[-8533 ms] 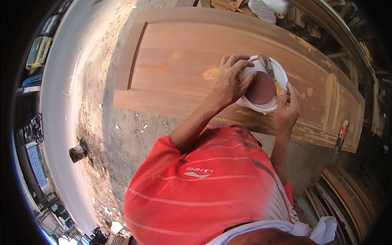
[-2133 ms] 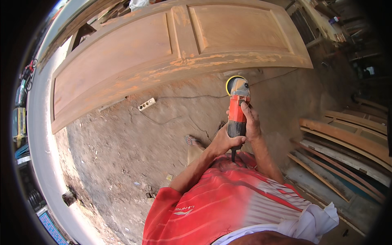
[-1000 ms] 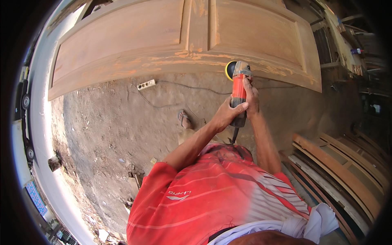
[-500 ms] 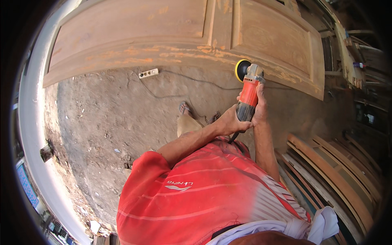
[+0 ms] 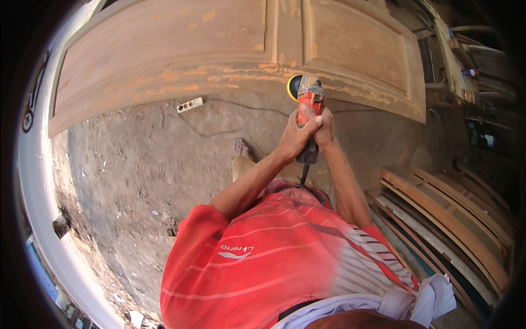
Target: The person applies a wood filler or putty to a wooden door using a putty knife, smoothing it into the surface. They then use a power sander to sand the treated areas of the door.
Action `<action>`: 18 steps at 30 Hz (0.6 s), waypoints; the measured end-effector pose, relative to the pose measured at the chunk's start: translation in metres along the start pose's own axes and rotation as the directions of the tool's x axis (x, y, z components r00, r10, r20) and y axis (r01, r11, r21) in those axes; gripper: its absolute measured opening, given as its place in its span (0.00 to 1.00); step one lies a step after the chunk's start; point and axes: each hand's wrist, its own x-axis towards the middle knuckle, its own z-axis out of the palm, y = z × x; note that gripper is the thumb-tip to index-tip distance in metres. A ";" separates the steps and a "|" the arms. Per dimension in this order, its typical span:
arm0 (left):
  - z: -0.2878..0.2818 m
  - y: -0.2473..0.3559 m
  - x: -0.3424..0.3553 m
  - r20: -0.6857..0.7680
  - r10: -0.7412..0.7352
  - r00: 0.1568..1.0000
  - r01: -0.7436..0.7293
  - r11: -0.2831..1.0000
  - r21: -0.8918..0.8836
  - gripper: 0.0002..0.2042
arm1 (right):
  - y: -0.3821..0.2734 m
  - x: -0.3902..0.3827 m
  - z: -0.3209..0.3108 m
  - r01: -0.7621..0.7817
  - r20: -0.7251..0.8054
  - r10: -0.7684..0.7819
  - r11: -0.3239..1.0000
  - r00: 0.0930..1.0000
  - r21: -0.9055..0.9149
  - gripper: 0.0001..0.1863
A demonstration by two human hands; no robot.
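Both of my hands are wrapped round a red and black angle grinder (image 5: 310, 98). My left hand (image 5: 296, 136) closes on its body from the left, thumb across the top. From the right, my right hand (image 5: 325, 129) grips the same body, its fingers partly overlapped by the left hand. A round pad with a yellow rim (image 5: 294, 88) is on the grinder's head, tilted on edge at the near edge of a panelled wooden door (image 5: 359, 52). I cannot tell whether pad and wood touch. Orange-brown streaks mark the door. A black cord (image 5: 304, 174) hangs from the grinder's rear toward me.
On the dirt floor (image 5: 126, 164) lies a white power strip (image 5: 189, 105), with a dark cable running right from it. My sandalled foot (image 5: 242, 148) stands below the door. Stacked wooden frames (image 5: 444, 219) lie at the right, and timber clutter fills the far right.
The grinder has moved left and slightly away from me, its pad now at the door's near edge. Both hands have shifted forward on its body, and the left thumb now crosses over the top.
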 end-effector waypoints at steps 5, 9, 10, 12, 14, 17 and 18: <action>-0.052 -0.003 0.010 -0.145 0.106 0.984 -0.098 0.993 0.062 0.36 | 0.019 0.024 0.049 0.208 0.236 -0.174 0.970 0.956 -0.127 0.27; -0.061 0.007 0.032 -0.029 0.137 0.990 -0.135 0.990 0.045 0.31 | 0.000 0.023 0.057 0.215 0.077 -0.203 0.950 0.976 -0.225 0.29; -0.053 0.000 0.052 0.036 0.138 0.990 -0.140 0.988 0.060 0.31 | 0.004 0.032 0.047 0.206 0.015 -0.207 0.966 0.978 -0.158 0.27; -0.034 -0.003 0.088 0.108 0.161 0.981 -0.170 0.983 0.076 0.26 | 0.002 0.050 0.017 0.049 -0.011 -0.050 0.998 0.999 -0.047 0.26; -0.012 -0.004 0.107 0.134 0.201 0.970 -0.212 0.975 0.072 0.18 | 0.000 0.060 0.013 -0.001 -0.023 -0.001 0.998 1.000 -0.062 0.24; -0.028 0.007 0.106 -0.023 0.204 0.979 -0.203 0.979 0.026 0.24 | -0.006 0.078 0.024 0.123 -0.013 -0.129 0.964 0.992 -0.238 0.23; -0.029 0.019 0.106 0.030 0.199 0.980 -0.199 0.980 0.018 0.24 | -0.004 0.080 0.037 0.221 -0.017 -0.233 0.943 0.972 -0.249 0.23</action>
